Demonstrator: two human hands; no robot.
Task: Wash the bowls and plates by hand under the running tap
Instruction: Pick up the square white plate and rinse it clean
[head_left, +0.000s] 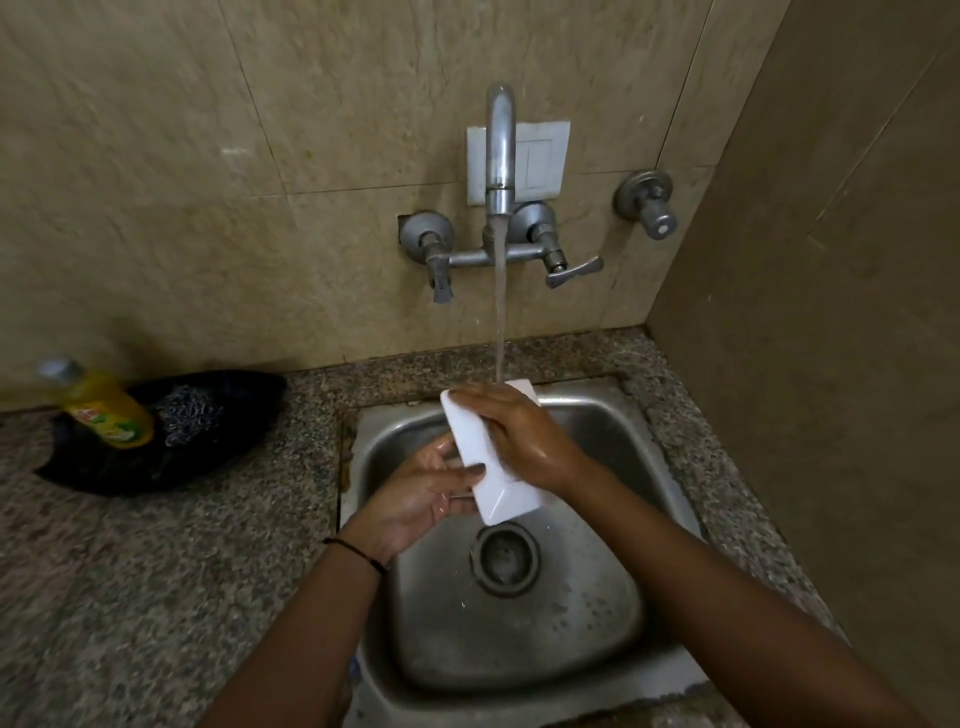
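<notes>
A white rectangular dish (496, 496) is held tilted over the steel sink (519, 634), its far end under the running stream from the tap (500, 150). My left hand (421, 493) supports the dish from below on its left side, fingers against its edge. My right hand (514, 434) lies flat on top of it, fingers spread toward its far left corner. Most of the dish's middle is hidden by my right hand. Both hands look wet.
A yellow dish-soap bottle (106, 410) and a steel scrubber (189, 413) rest on a black tray (171, 457) on the granite counter (156, 571) at left. The drain (505, 557) sits below the dish. Tap handles (569, 270) project from the tiled wall; a side wall stands close on the right.
</notes>
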